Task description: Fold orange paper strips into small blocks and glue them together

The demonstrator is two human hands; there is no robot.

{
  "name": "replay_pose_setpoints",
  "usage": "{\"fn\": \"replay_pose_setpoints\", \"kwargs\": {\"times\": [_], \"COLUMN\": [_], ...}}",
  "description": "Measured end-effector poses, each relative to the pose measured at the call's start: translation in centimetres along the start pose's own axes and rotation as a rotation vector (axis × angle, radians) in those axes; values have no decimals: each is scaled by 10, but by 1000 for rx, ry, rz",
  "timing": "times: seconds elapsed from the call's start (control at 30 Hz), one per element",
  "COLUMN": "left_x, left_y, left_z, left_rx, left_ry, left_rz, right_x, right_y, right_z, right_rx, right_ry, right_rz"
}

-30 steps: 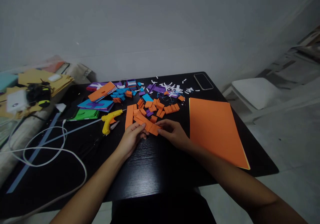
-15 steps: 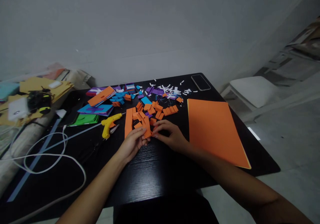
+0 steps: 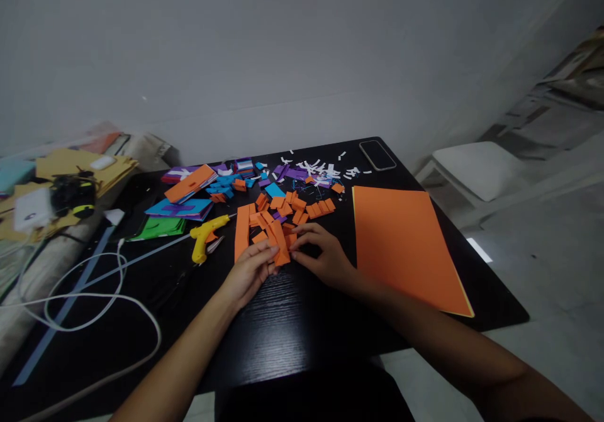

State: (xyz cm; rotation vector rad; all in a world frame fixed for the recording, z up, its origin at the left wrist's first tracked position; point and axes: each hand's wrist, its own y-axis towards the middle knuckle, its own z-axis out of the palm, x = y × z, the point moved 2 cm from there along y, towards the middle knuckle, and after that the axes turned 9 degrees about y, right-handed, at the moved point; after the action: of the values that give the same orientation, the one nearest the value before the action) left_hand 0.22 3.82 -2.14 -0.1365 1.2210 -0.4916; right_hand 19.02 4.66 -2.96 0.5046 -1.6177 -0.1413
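My left hand pinches the lower end of an orange paper strip between thumb and fingers, above the black table. Close on its right, my right hand has thumb and forefinger closed at the edge of a small orange paper piece. Part of that piece is hidden behind the strip and the fingertips. Just beyond both hands lies a loose heap of small folded orange paper pieces. Another long orange strip rests left of the heap.
A yellow glue gun lies left of my hands, near a white cable. Large orange sheets cover the table's right part. Farther back are white paper scraps, a phone and folded coloured paper stacks.
The strip in my left hand has tilted, its lower end swinging right. The small orange piece at my right fingertips now stands higher beside the strip.
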Motion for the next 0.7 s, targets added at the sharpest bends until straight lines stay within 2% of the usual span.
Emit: {"fn": "replay_pose_setpoints", "kwargs": {"times": [0.23, 0.4, 0.57, 0.7], "left_x": [3, 6, 5, 6], "left_y": [0, 0, 1, 2], "left_z": [1, 2, 0, 0], "left_rx": [-54, -87, -149, -119], "left_ry": [65, 138, 199, 275], "left_rz": [49, 97, 118, 109], "right_x": [5, 7, 6, 7], "right_y": [0, 0, 0, -1], "right_z": [-2, 0, 1, 1], "right_rx": [-149, -87, -107, -89], "right_ry": [-83, 8, 42, 9], "right_rz": [8, 82, 114, 137]}}
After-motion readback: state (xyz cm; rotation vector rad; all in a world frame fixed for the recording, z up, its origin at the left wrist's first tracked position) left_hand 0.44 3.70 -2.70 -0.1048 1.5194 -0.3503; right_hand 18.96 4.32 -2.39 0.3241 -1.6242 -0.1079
